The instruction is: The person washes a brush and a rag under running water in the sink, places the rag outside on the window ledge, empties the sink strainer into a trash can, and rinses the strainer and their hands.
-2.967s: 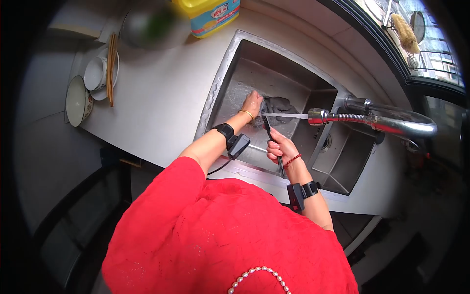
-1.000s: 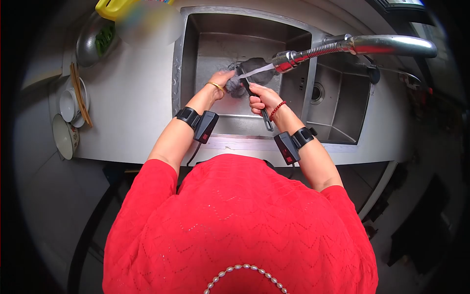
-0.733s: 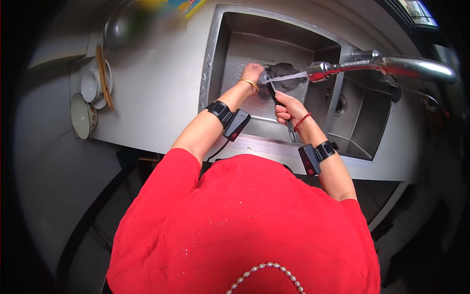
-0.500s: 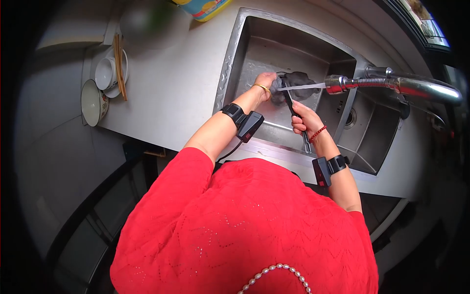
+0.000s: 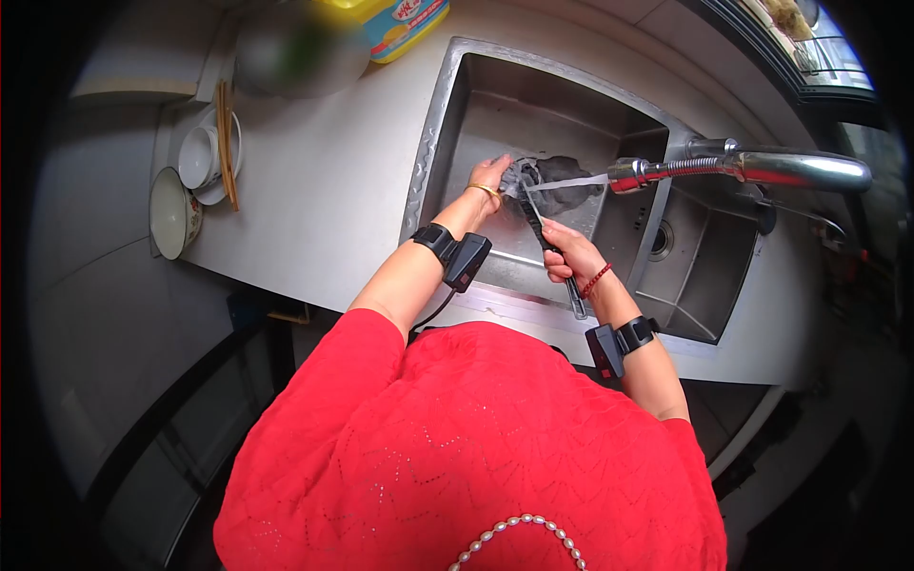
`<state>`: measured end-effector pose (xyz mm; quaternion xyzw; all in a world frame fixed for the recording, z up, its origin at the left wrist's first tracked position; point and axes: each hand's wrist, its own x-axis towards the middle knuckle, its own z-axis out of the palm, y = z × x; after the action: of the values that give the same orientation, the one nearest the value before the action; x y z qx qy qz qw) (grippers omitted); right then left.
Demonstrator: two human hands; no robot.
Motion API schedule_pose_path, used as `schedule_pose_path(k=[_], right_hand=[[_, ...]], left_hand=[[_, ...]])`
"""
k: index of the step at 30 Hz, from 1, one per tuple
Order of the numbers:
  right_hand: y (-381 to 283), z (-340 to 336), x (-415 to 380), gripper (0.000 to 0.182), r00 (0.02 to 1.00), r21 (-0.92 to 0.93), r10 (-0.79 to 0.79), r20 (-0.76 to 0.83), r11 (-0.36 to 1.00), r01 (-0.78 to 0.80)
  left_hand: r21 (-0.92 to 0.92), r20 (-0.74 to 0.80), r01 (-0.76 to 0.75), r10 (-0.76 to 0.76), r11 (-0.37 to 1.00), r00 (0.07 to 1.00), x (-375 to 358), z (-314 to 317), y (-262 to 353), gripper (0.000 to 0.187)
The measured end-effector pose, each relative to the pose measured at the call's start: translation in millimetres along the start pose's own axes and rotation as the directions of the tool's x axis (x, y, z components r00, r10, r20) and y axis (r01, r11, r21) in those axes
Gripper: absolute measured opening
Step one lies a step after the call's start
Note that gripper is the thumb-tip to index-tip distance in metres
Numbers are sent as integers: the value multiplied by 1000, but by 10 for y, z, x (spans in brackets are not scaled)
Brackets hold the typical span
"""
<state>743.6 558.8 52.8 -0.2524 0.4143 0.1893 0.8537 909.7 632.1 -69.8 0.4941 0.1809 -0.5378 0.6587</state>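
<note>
A long utensil with a black handle (image 5: pixel 560 265) is gripped in my right hand (image 5: pixel 574 255), which is closed around it. Its handle end points toward the sink's front edge, while its far end lies under the running water; the splash hides what kind of head it has. My left hand (image 5: pixel 490 175) is down in the large sink basin, with closed fingers at the wet grey mass around the utensil's far end. I cannot make out exactly what those fingers hold. A dark grey, soft-looking thing (image 5: pixel 569 197) lies on the basin floor beneath the stream.
A chrome faucet (image 5: pixel 657 173) reaches in from the right with water running. The steel sink (image 5: pixel 433 143) has a smaller basin with a drain (image 5: pixel 661 243). Bowls (image 5: pixel 195 157), chopsticks (image 5: pixel 227 143) and an enamel basin (image 5: pixel 171 214) sit left. A yellow-and-blue container (image 5: pixel 405 29) stands behind.
The view has shifted, so sink and counter appear slightly left and lower. Both hands stay by the stream, my right still on the utensil. Foamy water shows more plainly beside my left hand.
</note>
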Motion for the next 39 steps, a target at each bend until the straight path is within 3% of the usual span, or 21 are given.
schedule_pose_path(k=[2,5,6,7,10,12,14,15,17,19,20,21,23,24,27,29,31,35,39], right_hand=[[29,-68,15,32,1000,-2,0,-23,1000,-1],[64,-185,130,32,997,80,-33,-69,996,38],[52,-149,123,32,994,67,-38,-102,997,45],[42,-143,115,33,997,34,-33,-76,999,35],[-5,-100,-48,34,1000,-54,-12,-20,998,11],[-44,-40,-199,38,992,-202,-63,-112,979,39],[-38,-230,-257,44,966,-388,-182,-185,917,98],[-40,-387,-276,47,946,-486,-262,-193,863,139],[-188,-590,-416,50,912,-665,-373,-169,727,174],[-371,-787,-575,50,902,-225,-417,-109,894,387],[-386,-825,-633,51,883,-210,-453,-123,881,423],[-319,-996,-565,50,905,-526,-348,-244,832,178],[-327,-1120,-524,48,872,-784,-290,-394,602,-154],[-385,-1038,-544,44,798,-737,-472,-374,674,53],[-757,-860,-737,48,769,-400,-598,-225,776,487],[-1049,-668,-859,49,698,-262,-699,-152,710,654],[-1354,-639,-887,47,559,-205,-820,-124,572,794],[-1893,-711,-902,42,233,-198,-953,-193,270,942],[-2255,-584,-1156,47,105,-385,-904,-414,278,880]], left_hand=[[47,1,3,-3,999,1000,10,8,29,19],[315,68,-122,106,941,992,-261,191,-4,20],[556,135,-243,203,795,970,-130,125,-176,21],[585,146,-247,200,773,969,-146,125,-246,22],[507,37,-136,136,851,990,-46,-6,-211,23],[502,27,-90,88,860,996,-91,3,-63,25],[511,51,-51,29,858,998,75,-180,-87,25],[424,84,-80,49,902,995,50,-185,-116,21],[441,78,-9,-29,897,997,-17,-213,-97,20],[439,61,21,-53,898,997,-87,-226,-101,19],[451,53,29,-59,892,997,-80,-252,-113,19],[467,40,43,-70,883,997,-83,-277,-143,18],[480,14,70,-87,874,996,-154,-223,-128,19],[487,13,61,-77,871,997,-147,-228,-137,19],[462,5,51,-60,885,998,-108,-291,-181,19],[483,-6,66,-72,873,997,-116,-313,-157,19],[477,1,78,-89,875,996,-170,-296,-123,19],[489,16,69,-87,870,996,-151,-377,-165,17],[486,5,82,-97,870,995,-177,-453,-193,17]])
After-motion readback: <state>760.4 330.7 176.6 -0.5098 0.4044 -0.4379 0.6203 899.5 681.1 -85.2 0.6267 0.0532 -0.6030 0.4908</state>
